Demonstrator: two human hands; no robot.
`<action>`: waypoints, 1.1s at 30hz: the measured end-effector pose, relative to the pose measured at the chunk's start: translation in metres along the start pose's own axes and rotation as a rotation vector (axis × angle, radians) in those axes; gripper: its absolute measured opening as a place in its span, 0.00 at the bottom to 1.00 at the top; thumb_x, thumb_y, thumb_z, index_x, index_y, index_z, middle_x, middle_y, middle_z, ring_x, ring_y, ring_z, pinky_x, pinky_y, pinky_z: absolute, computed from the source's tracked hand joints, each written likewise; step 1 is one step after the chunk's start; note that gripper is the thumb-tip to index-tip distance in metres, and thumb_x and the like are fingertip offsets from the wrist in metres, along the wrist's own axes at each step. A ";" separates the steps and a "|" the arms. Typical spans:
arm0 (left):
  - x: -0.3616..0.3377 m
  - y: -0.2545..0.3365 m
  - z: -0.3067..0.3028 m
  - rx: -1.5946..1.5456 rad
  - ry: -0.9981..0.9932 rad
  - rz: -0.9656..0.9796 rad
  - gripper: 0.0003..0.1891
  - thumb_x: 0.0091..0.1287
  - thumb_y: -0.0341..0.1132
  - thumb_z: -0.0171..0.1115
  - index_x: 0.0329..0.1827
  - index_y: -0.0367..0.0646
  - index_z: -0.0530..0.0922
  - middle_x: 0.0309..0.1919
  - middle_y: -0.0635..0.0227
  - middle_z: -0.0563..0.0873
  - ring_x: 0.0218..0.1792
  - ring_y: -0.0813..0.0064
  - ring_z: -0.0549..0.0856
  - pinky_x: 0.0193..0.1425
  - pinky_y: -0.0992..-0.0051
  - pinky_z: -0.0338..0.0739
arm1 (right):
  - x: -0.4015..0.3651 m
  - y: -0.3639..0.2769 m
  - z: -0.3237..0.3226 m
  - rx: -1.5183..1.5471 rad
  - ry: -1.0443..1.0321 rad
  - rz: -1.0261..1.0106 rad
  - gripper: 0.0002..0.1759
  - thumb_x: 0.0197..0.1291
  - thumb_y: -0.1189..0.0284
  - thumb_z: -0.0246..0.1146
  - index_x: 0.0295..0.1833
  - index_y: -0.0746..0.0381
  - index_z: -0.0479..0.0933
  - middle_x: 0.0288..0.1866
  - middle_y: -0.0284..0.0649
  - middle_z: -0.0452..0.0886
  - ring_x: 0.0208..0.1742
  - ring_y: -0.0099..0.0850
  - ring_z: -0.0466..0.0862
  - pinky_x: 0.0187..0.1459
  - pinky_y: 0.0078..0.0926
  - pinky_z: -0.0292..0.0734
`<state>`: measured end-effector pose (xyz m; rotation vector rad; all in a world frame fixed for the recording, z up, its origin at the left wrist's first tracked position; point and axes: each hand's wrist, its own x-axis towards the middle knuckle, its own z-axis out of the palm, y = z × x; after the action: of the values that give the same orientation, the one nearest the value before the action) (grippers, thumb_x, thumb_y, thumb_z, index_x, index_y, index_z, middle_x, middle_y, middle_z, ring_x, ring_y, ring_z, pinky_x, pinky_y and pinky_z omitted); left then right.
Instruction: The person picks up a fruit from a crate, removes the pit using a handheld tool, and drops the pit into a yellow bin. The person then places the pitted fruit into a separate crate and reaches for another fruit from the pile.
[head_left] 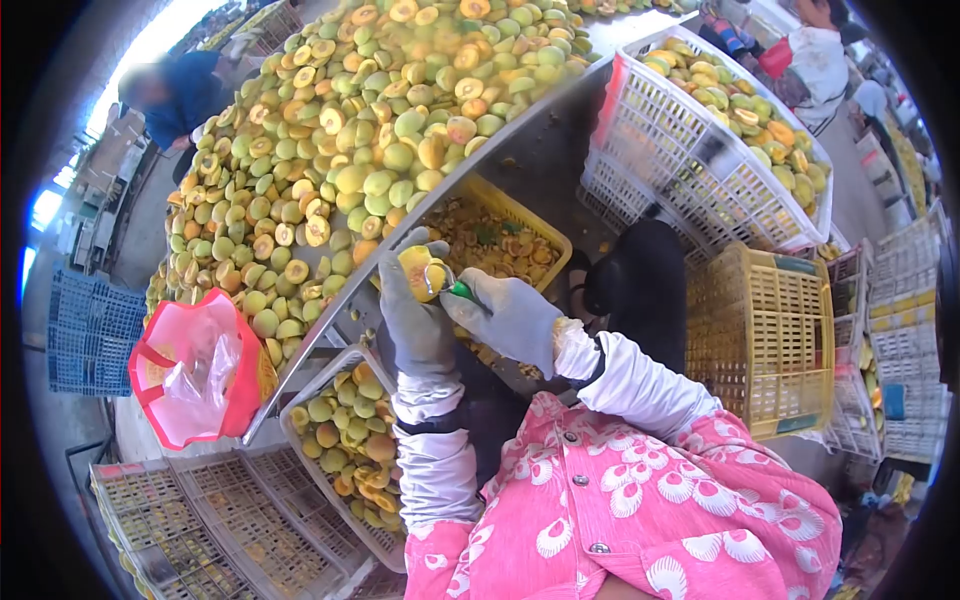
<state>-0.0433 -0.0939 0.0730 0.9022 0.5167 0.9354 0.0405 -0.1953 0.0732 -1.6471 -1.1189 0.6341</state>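
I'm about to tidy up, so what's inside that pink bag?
Crumpled clear plastic shows inside the pink bag. Whatever lies beneath that plastic is covered, so I can't tell what else it holds.

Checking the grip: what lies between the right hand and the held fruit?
The head view shows a green-handled metal tool reaching from the right hand to the held fruit.

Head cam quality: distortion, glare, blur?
Head view, edges: strong fisheye bending, black corners. Head view, upper left: blown-out glare. Head view, top: hazy patch on the fruit pile; another smudge on the white crate. Head view, centre: left hand and right hand fairly clear.
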 end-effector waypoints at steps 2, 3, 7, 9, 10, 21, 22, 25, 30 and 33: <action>-0.010 0.000 0.005 0.032 0.032 0.020 0.29 0.80 0.55 0.43 0.60 0.36 0.75 0.42 0.60 0.84 0.39 0.76 0.81 0.45 0.78 0.77 | -0.007 -0.004 0.001 -0.044 0.009 -0.004 0.17 0.71 0.58 0.60 0.45 0.64 0.73 0.29 0.55 0.80 0.33 0.54 0.82 0.33 0.41 0.74; -0.014 0.001 0.008 0.063 0.055 0.051 0.28 0.79 0.55 0.43 0.60 0.36 0.75 0.42 0.60 0.84 0.40 0.76 0.81 0.45 0.78 0.77 | -0.010 -0.006 0.001 -0.085 0.018 0.001 0.17 0.71 0.58 0.60 0.44 0.64 0.73 0.31 0.59 0.80 0.37 0.59 0.81 0.34 0.44 0.75; -0.028 0.001 0.020 0.030 0.122 0.126 0.27 0.79 0.54 0.45 0.58 0.36 0.76 0.41 0.60 0.85 0.42 0.75 0.82 0.45 0.76 0.77 | -0.020 -0.018 0.001 -0.122 0.019 0.044 0.21 0.71 0.54 0.56 0.47 0.64 0.74 0.35 0.60 0.82 0.42 0.61 0.82 0.41 0.51 0.76; -0.033 0.003 0.025 0.082 0.127 0.158 0.27 0.79 0.54 0.43 0.58 0.35 0.76 0.42 0.61 0.84 0.40 0.75 0.81 0.44 0.76 0.77 | -0.023 -0.024 0.001 -0.144 0.014 0.045 0.21 0.72 0.54 0.55 0.47 0.64 0.72 0.35 0.60 0.82 0.42 0.60 0.82 0.41 0.51 0.76; -0.035 0.005 0.027 0.133 0.133 0.186 0.28 0.80 0.53 0.41 0.58 0.35 0.76 0.42 0.61 0.83 0.38 0.76 0.79 0.44 0.75 0.76 | -0.024 -0.025 0.003 -0.143 0.014 0.042 0.21 0.72 0.54 0.55 0.47 0.64 0.72 0.35 0.60 0.82 0.42 0.60 0.82 0.41 0.51 0.76; -0.033 0.016 0.015 0.254 0.060 0.085 0.26 0.79 0.52 0.48 0.52 0.34 0.80 0.35 0.61 0.87 0.37 0.77 0.82 0.42 0.78 0.76 | -0.022 -0.041 -0.008 0.371 -0.350 0.458 0.24 0.76 0.51 0.49 0.41 0.62 0.72 0.22 0.32 0.73 0.18 0.23 0.73 0.22 0.28 0.74; -0.034 0.015 0.014 0.267 0.054 0.065 0.26 0.79 0.52 0.48 0.52 0.34 0.80 0.35 0.61 0.87 0.36 0.78 0.82 0.41 0.79 0.76 | -0.021 -0.038 -0.010 0.382 -0.345 0.461 0.24 0.76 0.51 0.49 0.41 0.62 0.72 0.22 0.32 0.73 0.18 0.23 0.73 0.22 0.28 0.74; -0.033 0.020 0.012 0.273 -0.022 -0.018 0.26 0.79 0.52 0.49 0.52 0.34 0.81 0.34 0.62 0.87 0.33 0.79 0.81 0.40 0.81 0.75 | -0.026 -0.031 -0.011 0.674 -0.508 0.498 0.28 0.75 0.44 0.47 0.38 0.59 0.70 0.19 0.25 0.63 0.14 0.17 0.61 0.16 0.19 0.65; -0.025 0.020 0.011 0.325 -0.212 0.021 0.25 0.78 0.52 0.51 0.50 0.35 0.82 0.32 0.64 0.86 0.33 0.80 0.82 0.38 0.80 0.77 | -0.023 -0.015 -0.028 1.427 -0.857 0.683 0.25 0.76 0.44 0.47 0.40 0.55 0.70 0.21 0.19 0.58 0.18 0.10 0.56 0.18 0.11 0.53; -0.015 0.005 0.009 0.177 -0.201 -0.110 0.25 0.78 0.53 0.49 0.48 0.36 0.83 0.31 0.64 0.86 0.31 0.79 0.82 0.36 0.80 0.78 | -0.015 0.006 -0.024 1.603 -1.041 0.670 0.23 0.76 0.45 0.47 0.40 0.53 0.70 0.20 0.18 0.59 0.18 0.10 0.56 0.18 0.09 0.52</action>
<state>-0.0468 -0.1093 0.0818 1.1043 0.4760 0.6977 0.0559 -0.2199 0.0743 -0.0979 -0.2396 2.1975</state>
